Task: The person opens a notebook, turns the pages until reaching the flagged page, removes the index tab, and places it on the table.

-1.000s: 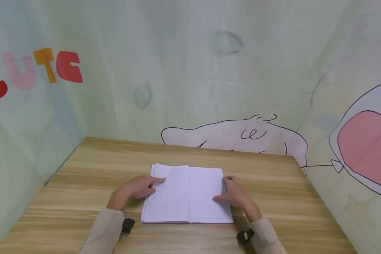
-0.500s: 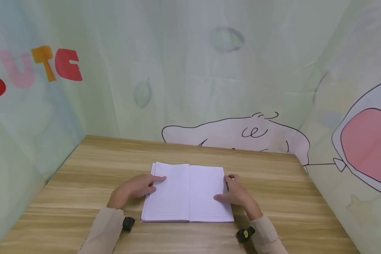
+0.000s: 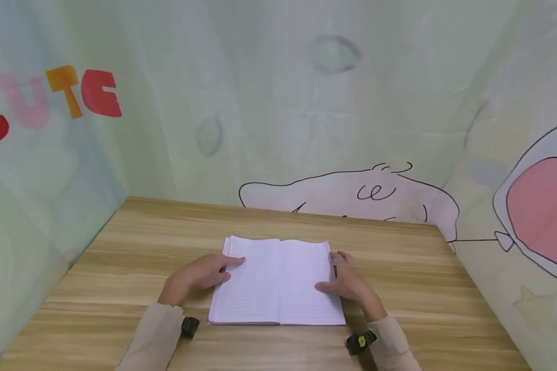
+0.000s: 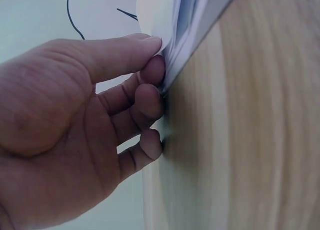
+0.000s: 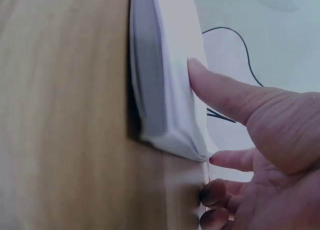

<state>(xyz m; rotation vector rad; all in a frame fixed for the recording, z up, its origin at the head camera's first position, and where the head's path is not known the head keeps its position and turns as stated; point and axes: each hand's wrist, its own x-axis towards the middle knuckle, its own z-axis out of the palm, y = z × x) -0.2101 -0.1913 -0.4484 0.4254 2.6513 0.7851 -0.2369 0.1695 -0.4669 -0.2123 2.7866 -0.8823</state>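
A notebook point(image 3: 255, 293) with white lined pages lies open on the wooden table. At its left side, my left hand point(image 3: 201, 271) holds the pages' edge. In the left wrist view, the thumb point(image 4: 145, 47) is on the top page and the other fingers point(image 4: 149, 100) curl at the edge close to the table. My right hand point(image 3: 348, 281) grips the right side, its thumb point(image 5: 205, 77) laid on the page and its index fingertip point(image 5: 217, 159) at the page corner. The right page point(image 3: 306, 288) bows up slightly along its far edge.
The wooden table point(image 3: 167, 221) reaches back to a printed fabric wall point(image 3: 278, 113) with a cartoon figure and letters. Another fabric wall stands at the right. A dark wrist device point(image 3: 190, 327) shows by the left sleeve, another point(image 3: 361, 342) by the right one.
The right page, flatter before, now arches a little near the fold and far edge. My right fingers have shifted slightly at its edge. My left hand stays in place on the notebook.
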